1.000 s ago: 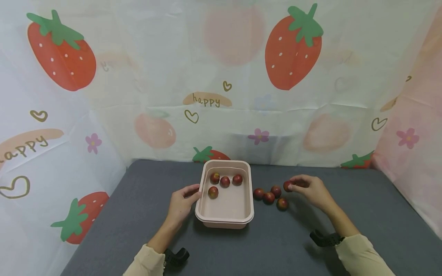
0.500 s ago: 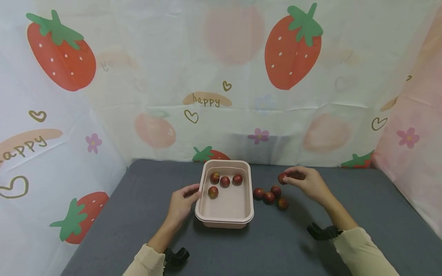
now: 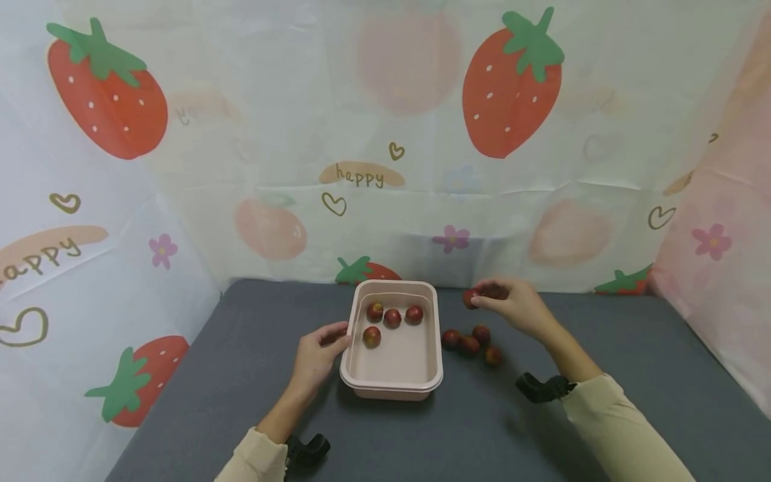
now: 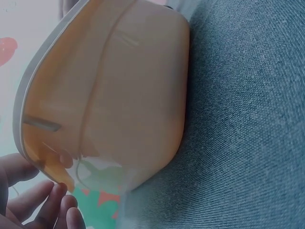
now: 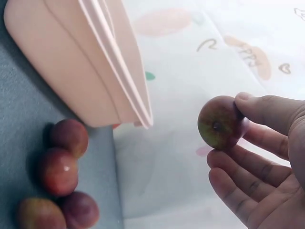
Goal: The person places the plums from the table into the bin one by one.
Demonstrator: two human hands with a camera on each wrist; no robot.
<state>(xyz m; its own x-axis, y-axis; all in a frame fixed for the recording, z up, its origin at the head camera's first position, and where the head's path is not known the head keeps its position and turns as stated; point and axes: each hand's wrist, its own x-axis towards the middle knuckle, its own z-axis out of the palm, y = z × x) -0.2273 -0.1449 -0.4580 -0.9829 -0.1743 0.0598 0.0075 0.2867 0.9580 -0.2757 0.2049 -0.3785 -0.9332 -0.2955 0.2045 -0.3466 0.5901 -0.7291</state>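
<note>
A pale pink plastic container (image 3: 394, 367) stands on the grey cloth with several dark red plums (image 3: 371, 337) inside. At its left side my left hand (image 3: 316, 356) holds the rim; in the left wrist view the fingertips (image 4: 59, 188) lie right at the rim's edge. My right hand (image 3: 518, 304) pinches one plum (image 3: 470, 298) between thumb and fingers, raised over the table right of the container. The right wrist view shows this held plum (image 5: 220, 123) with the lower fingers spread beneath it. Several more plums (image 3: 469, 345) lie clustered on the cloth close by the container's right wall.
A dark grey cloth (image 3: 385, 435) covers the table. Behind it hangs a pale curtain (image 3: 289, 147) printed with strawberries, which also closes off both sides. Each wrist wears a black camera strap (image 3: 545, 388) near the cream sleeves.
My right hand has carried its plum left and toward the far side, from right of the loose plums to behind them, nearer the container. My left hand stays in place.
</note>
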